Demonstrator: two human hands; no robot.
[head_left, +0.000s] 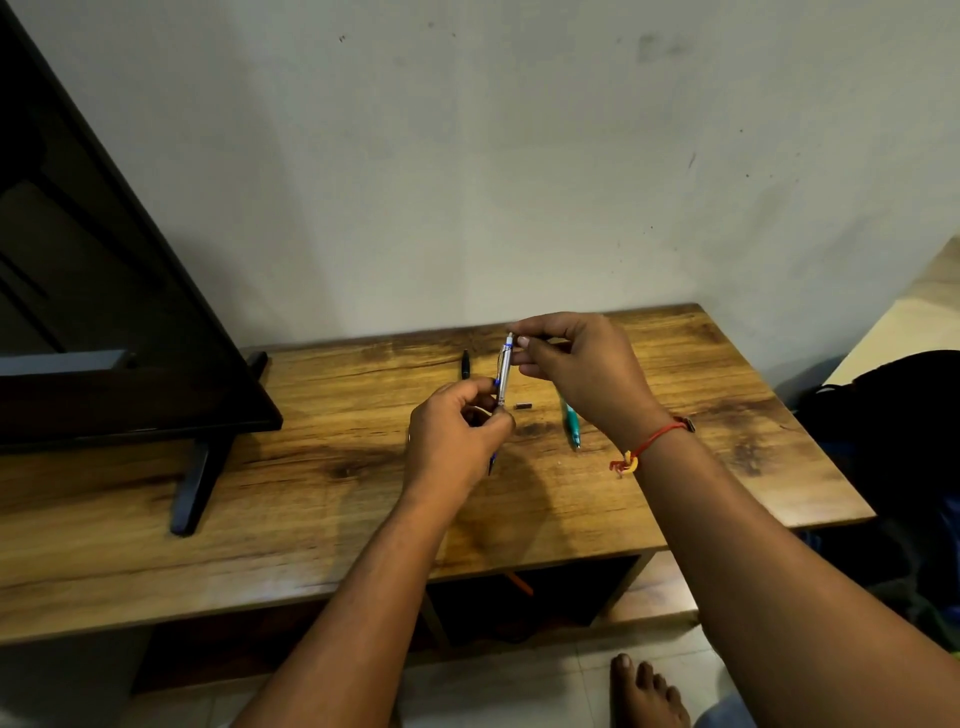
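My left hand (457, 436) grips the lower part of a silver and blue pen (504, 371) and holds it nearly upright above the wooden table (311, 499). A blue tip pokes out below this hand. My right hand (576, 366) is at the pen's top end, with thumb and fingers curled close to it; whether they pinch it I cannot tell. A red thread band circles the right wrist. On the table lie a black pen (466, 364), a teal pen (570, 423) and a small dark pen part (523, 406).
A black TV (104, 291) on a black stand foot (195, 483) fills the left side. A wall runs behind the table. Dark bags (893, 441) sit to the right. A shelf lies under the tabletop, and a bare foot (647, 691) rests on the tiled floor.
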